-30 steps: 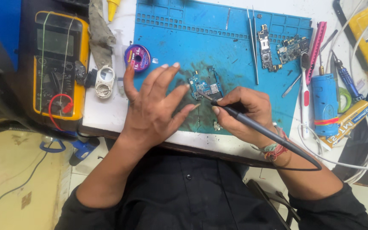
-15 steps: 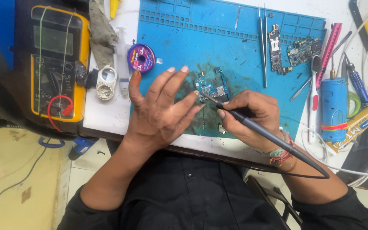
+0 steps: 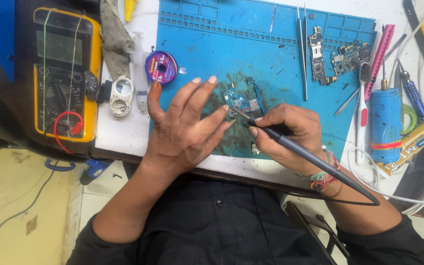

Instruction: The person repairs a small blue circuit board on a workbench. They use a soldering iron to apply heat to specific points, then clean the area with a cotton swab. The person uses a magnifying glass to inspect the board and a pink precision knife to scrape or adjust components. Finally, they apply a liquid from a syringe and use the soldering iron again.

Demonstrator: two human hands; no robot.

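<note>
A small blue circuit board [image 3: 244, 102] lies near the middle of the blue mat [image 3: 271, 54], on a dark smudged patch. The tip of a grey soldering iron [image 3: 310, 158] touches the board's lower edge. The right hand [image 3: 290, 132] is closed around the iron in a pen grip, fingers bunched near the tip, its cable trailing off to the right. The left hand [image 3: 187, 127] lies flat and spread wide beside the board, holding nothing, its fingertips at the board's left edge.

Further up the mat, 2 more circuit boards [image 3: 334, 56] lie near the right end, with tweezers [image 3: 303, 49] just left of them. A purple spool [image 3: 161, 67] sits at the mat's left border. Beside it on the white table [image 3: 123, 135] are a small white round part [image 3: 119, 95] and a grey rag [image 3: 115, 37]. A yellow multimeter [image 3: 65, 73] stands at the far left. To the right of the mat lie a pink-handled tool [image 3: 379, 56], a blue cylinder [image 3: 385, 122] and a blue screwdriver [image 3: 413, 95].
</note>
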